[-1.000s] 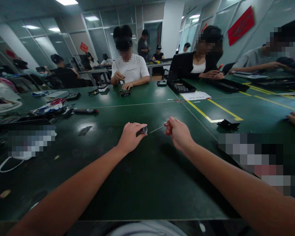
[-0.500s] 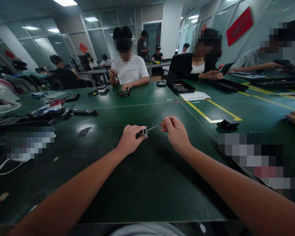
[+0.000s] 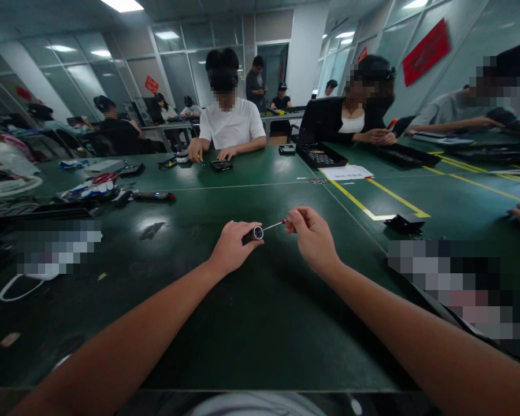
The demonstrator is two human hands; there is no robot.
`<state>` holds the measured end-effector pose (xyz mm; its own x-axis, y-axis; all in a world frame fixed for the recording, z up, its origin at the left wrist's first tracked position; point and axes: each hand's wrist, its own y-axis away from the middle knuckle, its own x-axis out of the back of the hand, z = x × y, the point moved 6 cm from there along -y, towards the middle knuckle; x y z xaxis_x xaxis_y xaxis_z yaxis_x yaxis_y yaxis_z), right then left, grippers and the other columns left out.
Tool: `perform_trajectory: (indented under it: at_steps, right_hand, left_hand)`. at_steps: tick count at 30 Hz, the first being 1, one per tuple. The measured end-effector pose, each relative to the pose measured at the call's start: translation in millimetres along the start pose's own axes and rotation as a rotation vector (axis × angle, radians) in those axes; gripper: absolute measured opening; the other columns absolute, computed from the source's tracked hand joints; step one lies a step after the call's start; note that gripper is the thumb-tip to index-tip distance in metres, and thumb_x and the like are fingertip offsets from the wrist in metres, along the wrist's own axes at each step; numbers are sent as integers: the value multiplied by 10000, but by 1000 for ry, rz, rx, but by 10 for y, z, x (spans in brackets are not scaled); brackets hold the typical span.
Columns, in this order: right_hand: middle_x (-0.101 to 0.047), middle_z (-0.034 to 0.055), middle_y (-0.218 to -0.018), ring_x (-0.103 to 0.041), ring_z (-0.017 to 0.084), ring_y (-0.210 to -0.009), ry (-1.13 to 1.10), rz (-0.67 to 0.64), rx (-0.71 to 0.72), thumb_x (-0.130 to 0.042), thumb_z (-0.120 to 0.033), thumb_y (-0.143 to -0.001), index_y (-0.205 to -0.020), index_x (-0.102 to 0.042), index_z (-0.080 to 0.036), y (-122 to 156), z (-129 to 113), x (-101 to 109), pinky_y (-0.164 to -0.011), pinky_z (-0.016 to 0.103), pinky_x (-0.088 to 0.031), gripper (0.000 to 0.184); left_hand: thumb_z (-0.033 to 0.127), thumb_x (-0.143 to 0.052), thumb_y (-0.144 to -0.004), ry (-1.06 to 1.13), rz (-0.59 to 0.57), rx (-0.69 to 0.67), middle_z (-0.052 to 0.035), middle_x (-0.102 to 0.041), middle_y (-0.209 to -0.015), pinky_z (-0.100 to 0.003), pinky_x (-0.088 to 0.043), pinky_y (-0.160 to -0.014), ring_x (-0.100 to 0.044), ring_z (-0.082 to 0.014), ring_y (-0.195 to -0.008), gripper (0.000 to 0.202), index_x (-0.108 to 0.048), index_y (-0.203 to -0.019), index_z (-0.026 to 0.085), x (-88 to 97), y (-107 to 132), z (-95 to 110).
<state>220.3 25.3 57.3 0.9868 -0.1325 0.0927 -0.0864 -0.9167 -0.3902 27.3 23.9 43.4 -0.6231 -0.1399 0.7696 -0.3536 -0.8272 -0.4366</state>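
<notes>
So the biggest thing here is the green table (image 3: 260, 329): its near edge runs straight across just in front of the person, and a wide stretch of green lies between that edge and the hands, so both forearms have decent elbow room. Far side, middle, a person in a white shirt (image 3: 231, 124) sits right up at the far edge. Far right of centre there's a black tray (image 3: 345, 162), well apart from the hands. The left hand (image 3: 231, 245) is near the middle, thumb and fingers wrapped round a black tube, and the right hand (image 3: 314, 237) is up beside it with thumb and fingertips pinched narrow on a thin rod. Some gap between the two hands. A white sheet (image 3: 346, 173) lies just near of the tray, and a black folded piece (image 3: 406, 223) sits off to the right, below the yellow tape corner. The black tube (image 3: 248, 237) has its pale-rimmed open end facing right and near. Smallest is the thin rod (image 3: 273, 226), red by the right fingertips, its other end at the tube's mouth; can't tell how far in, if at all.
</notes>
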Motion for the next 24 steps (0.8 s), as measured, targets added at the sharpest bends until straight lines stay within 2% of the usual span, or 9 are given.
perform_trajectory:
  at_steps: [7, 11, 14, 17, 19, 22, 24]
  right_hand:
    - [-601, -16, -734, -539, 147, -626, 47, -100, 54, -515, -430, -955, -938, -604, -234, 81, -128, -33, -596, 296, -427, 216]
    - [-607, 8, -710, -552, 161, -637, 193, -49, 108, -415, -490, -1005, -847, -649, -230, 160, -236, -31, -623, 314, -417, 383]
    - [-646, 19, -754, -578, 177, -664, 289, -42, 138, -428, -440, -1006, -996, -663, -234, 192, -283, -47, -646, 324, -420, 313]
    - [-669, 29, -832, -604, 193, -724, 290, -55, 141, -441, -366, -989, -1125, -607, -232, 187, -285, -55, -680, 333, -437, 253]
    - [-676, 35, -861, -622, 201, -772, 269, -80, 129, -424, -372, -994, -1077, -615, -234, 174, -275, -62, -703, 337, -446, 250]
    - [-669, 31, -807, -623, 197, -748, 284, -102, 112, -387, -447, -1013, -923, -653, -237, 157, -263, -61, -687, 334, -436, 350]
    - [-655, 22, -768, -609, 190, -708, 304, -102, 106, -394, -449, -1010, -935, -663, -238, 151, -246, -58, -671, 334, -427, 350]
  left_hand:
    - [322, -721, -880, 17, -4, 20, -48, -714, -1183, -522, -340, -1126, -626, -256, -1117, 355, -654, -1223, 259, -19, -5, -10]
    - [317, -715, -885, 18, -12, 25, -42, -710, -1197, -554, -284, -1161, -619, -258, -1146, 353, -654, -1229, 273, -31, 9, -23]
    - [309, -716, -885, 25, -12, 19, -40, -711, -1193, -551, -294, -1154, -620, -254, -1146, 355, -654, -1232, 272, -26, 13, -32]
    - [309, -717, -884, 25, 11, 11, -42, -715, -1180, -515, -356, -1108, -625, -249, -1125, 352, -657, -1228, 263, -4, 13, -34]
    - [312, -716, -886, 19, 16, 5, -43, -717, -1172, -504, -371, -1087, -629, -249, -1112, 345, -660, -1223, 261, -1, 15, -31]
    - [304, -724, -883, 15, 2, -12, -38, -718, -1170, -513, -352, -1097, -627, -247, -1113, 347, -660, -1222, 262, -17, 18, -14]
    - [295, -732, -878, 18, 2, -13, -34, -719, -1170, -501, -362, -1087, -626, -244, -1109, 354, -661, -1222, 261, -20, 17, -9]
